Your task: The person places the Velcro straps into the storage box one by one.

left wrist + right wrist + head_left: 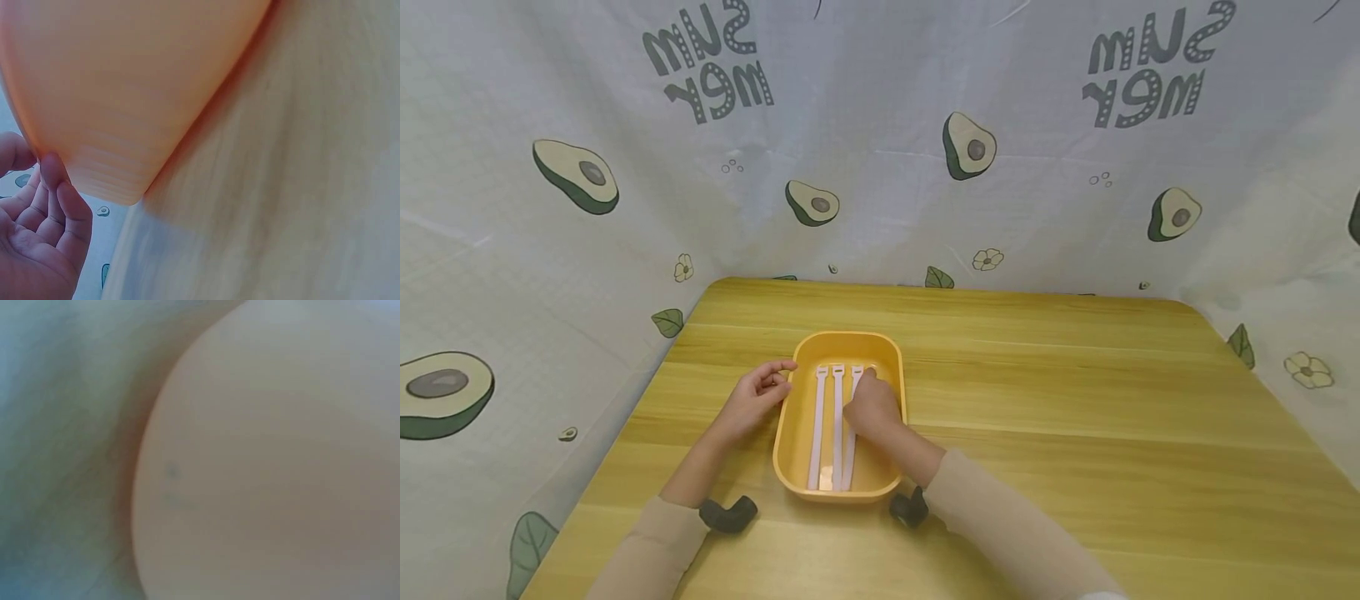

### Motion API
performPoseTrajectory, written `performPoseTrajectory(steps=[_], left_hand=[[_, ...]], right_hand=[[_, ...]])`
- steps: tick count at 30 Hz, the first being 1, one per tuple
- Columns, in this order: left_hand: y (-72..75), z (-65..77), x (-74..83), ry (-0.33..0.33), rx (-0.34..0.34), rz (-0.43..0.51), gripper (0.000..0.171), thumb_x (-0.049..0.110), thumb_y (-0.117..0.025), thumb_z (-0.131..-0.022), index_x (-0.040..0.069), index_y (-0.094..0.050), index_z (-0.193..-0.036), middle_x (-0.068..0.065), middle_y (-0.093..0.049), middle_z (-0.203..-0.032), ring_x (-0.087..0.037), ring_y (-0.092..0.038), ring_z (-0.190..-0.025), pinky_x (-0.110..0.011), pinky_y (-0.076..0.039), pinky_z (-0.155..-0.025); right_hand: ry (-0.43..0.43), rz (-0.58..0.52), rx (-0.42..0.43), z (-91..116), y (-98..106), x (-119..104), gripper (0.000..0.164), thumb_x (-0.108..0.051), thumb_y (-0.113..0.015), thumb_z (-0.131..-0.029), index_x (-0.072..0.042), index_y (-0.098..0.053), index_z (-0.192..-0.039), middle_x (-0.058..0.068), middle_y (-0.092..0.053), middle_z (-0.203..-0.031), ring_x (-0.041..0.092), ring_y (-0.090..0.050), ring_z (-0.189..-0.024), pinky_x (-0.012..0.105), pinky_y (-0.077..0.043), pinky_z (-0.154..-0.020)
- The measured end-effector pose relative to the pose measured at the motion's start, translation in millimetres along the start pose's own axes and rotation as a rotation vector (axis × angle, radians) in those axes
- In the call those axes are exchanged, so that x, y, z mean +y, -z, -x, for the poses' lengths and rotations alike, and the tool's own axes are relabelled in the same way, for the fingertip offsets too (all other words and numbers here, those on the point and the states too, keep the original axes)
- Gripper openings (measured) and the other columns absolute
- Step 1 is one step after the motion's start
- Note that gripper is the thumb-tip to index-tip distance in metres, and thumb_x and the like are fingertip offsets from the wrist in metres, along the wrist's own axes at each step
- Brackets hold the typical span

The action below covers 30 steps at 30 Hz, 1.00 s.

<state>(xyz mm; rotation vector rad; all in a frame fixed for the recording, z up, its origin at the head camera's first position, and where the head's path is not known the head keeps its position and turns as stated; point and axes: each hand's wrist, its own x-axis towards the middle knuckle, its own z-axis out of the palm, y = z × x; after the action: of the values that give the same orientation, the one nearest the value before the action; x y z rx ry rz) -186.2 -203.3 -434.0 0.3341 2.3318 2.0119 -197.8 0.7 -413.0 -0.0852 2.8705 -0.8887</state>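
Observation:
A yellow tray [788, 450] with rounded corners stands on the table. Three pale pink straps with slotted heads lie lengthwise inside it: a left strap [817, 425], a middle strap [838, 433] and a right strap [851, 458]. My left hand [755, 400] pinches the tray's left rim between thumb and finger; in the left wrist view, that hand [47, 219] grips the edge of the tray [125, 94]. My right hand [874, 407] is inside the tray on its right side, beside the right strap and partly over it. Its fingertips are hidden, so whatever they hold cannot be made out.
The tray stands on a wood-grain table [1075, 400], with table surface stretching away to its right. A white curtain [880, 100] with avocado prints hangs behind and at the sides. Dark wrist-worn devices [728, 515] sit near both cuffs. The right wrist view is blurred.

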Motion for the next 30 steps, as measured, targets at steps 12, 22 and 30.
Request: performPoseTrajectory(steps=[12,22,30], left_hand=[[0.6,1.0,1.6,0.001,0.006,0.004,0.034,0.002,-0.055,-0.098,-0.013,-0.049,-0.128,-0.019,-0.054,-0.091,-0.008,-0.054,-0.071,-0.021,-0.047,-0.068],[2.7,3.9,-0.6,-0.002,0.001,0.005,0.034,0.001,-0.055,-0.098,-0.013,-0.049,-0.128,-0.022,-0.054,-0.092,-0.01,-0.054,-0.072,-0.02,-0.047,-0.068],[3.4,-1.0,-0.1,-0.021,-0.007,-0.044,0.032,0.001,-0.055,-0.098,-0.011,-0.051,-0.127,-0.022,-0.055,-0.091,-0.012,-0.052,-0.072,-0.022,-0.045,-0.066]], right_hand=[[0.033,0.001,-0.005,-1,0,-1,0.051,0.003,-0.064,-0.08,0.017,-0.045,-0.124,0.015,-0.054,-0.071,0.024,-0.054,-0.059,0.031,-0.044,-0.049],[0.123,-0.137,0.088,1,0,0,0.016,0.001,-0.056,-0.083,0.004,-0.052,-0.098,0.009,-0.05,-0.073,0.019,-0.045,-0.057,0.029,-0.038,-0.051],[0.166,-0.367,0.11,2,13,-1,0.013,-0.007,-0.058,-0.086,-0.001,-0.058,-0.098,0.005,-0.055,-0.079,0.015,-0.05,-0.064,0.026,-0.042,-0.056]])
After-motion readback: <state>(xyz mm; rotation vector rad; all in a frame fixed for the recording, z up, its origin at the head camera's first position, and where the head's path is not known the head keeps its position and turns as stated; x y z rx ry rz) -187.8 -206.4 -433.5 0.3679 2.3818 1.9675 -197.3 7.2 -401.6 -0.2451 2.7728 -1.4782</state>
